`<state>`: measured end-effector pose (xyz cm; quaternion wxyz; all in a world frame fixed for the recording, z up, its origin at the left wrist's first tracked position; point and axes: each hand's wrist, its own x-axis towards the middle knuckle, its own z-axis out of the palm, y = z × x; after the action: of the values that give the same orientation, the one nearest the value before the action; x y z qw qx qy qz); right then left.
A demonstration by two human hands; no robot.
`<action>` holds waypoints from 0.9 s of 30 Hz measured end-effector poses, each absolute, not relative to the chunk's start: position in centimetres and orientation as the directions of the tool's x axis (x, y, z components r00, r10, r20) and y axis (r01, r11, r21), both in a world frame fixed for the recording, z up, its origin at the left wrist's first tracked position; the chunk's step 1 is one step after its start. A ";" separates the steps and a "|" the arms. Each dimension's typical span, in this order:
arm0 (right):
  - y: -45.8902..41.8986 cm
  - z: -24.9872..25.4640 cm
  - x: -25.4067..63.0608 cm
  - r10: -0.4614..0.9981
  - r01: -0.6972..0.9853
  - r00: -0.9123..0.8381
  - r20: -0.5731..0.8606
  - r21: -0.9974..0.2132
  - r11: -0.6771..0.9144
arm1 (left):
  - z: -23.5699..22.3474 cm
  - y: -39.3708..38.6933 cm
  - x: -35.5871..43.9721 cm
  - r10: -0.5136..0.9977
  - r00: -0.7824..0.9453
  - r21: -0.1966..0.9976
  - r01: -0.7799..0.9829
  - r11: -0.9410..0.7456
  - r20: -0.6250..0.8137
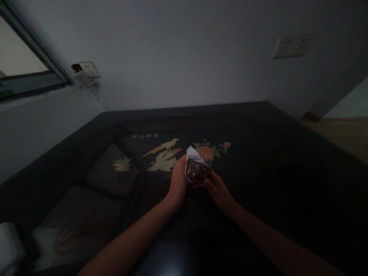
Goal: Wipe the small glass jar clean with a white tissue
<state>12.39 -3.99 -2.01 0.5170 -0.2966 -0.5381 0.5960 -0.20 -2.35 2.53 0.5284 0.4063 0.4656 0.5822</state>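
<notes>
Both hands meet over the middle of a dark, glossy table [235, 222]. Between them is a small, shiny dark brown object [197, 172] with bright reflections; its exact kind is too dark to make out. White paper [193, 154] sticks up behind it and runs down its left side. My left hand [178, 177] is closed around the left side, against the paper. From the lower right, my right hand [216, 189] grips the object's edge, thumb in front. The fingers beneath and behind it are partly hidden.
A bird picture [163, 157] and a flower picture [206, 153] decorate the tabletop. A pale object [10, 245] stands at the lower left edge. Wall sockets [293, 46] are at the back right, with more sockets [86, 73] beside the window [25, 50].
</notes>
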 end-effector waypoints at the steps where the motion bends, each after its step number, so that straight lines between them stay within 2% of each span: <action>1: -4.0 -2.0 12.4 0.936 -0.287 -0.288 0.202 -0.951 0.117 | 2.7 -2.6 -0.3 0.991 -0.127 0.986 -0.150 -0.071 0.052; 3: -4.0 -2.0 12.5 0.942 -0.251 -0.269 0.199 -0.959 0.130 | 3.0 -3.1 -0.3 0.980 -0.081 0.983 0.020 -0.180 0.181; 5: -4.0 -1.9 12.6 0.948 -0.207 -0.243 0.206 -0.966 0.157 | 3.3 -3.4 -0.4 0.946 -0.018 0.933 0.170 -0.317 0.325; 7: -4.0 -1.8 12.6 0.950 -0.166 -0.226 0.214 -0.970 0.179 | 3.4 -3.4 -0.6 0.868 0.070 0.815 0.313 -0.487 0.491; 9: -3.9 -1.7 12.6 0.953 -0.133 -0.217 0.212 -0.973 0.186 | 3.3 -3.3 -0.8 0.759 0.194 0.647 0.419 -0.637 0.622; 12: -3.9 -1.7 12.6 0.960 -0.112 -0.202 0.193 -0.978 0.174 | 2.8 -2.9 -1.3 0.601 0.350 0.431 0.454 -0.780 0.719; 14: -3.9 -1.7 12.5 0.963 -0.113 -0.202 0.179 -0.981 0.159 | 2.4 -2.7 -1.5 0.549 0.372 0.386 0.428 -0.817 0.749; 15: -3.9 -1.7 12.4 0.964 -0.117 -0.201 0.172 -0.982 0.150 | 2.3 -2.6 -1.6 0.551 0.355 0.403 0.412 -0.817 0.755; 18: -3.9 -1.8 12.4 0.970 -0.144 -0.187 0.155 -0.981 0.129 | 2.2 -2.5 -1.5 0.695 0.220 0.607 0.356 -0.711 0.685; 20: -4.0 -1.9 12.4 0.972 -0.178 -0.189 0.141 -0.978 0.108 | 2.2 -2.5 -1.3 0.840 0.106 0.796 0.274 -0.539 0.532; 22: -4.0 -1.9 12.4 0.969 -0.208 -0.211 0.125 -0.975 0.080 | 2.1 -2.3 -1.1 0.940 0.009 0.931 0.136 -0.338 0.340; 24: -4.0 -1.8 12.5 0.964 -0.223 -0.236 0.120 -0.973 0.067 | 2.0 -1.9 -0.8 0.987 -0.040 0.987 -0.027 -0.160 0.159; 27: -4.0 -1.7 12.5 0.956 -0.230 -0.254 0.146 -0.969 0.087 | 1.8 -1.3 -0.5 0.996 -0.059 0.965 -0.255 0.056 -0.073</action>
<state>12.47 -3.98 -1.68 0.5076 -0.3396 -0.5346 0.5842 -0.53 -1.32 1.78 0.5584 0.3982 0.4648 0.5599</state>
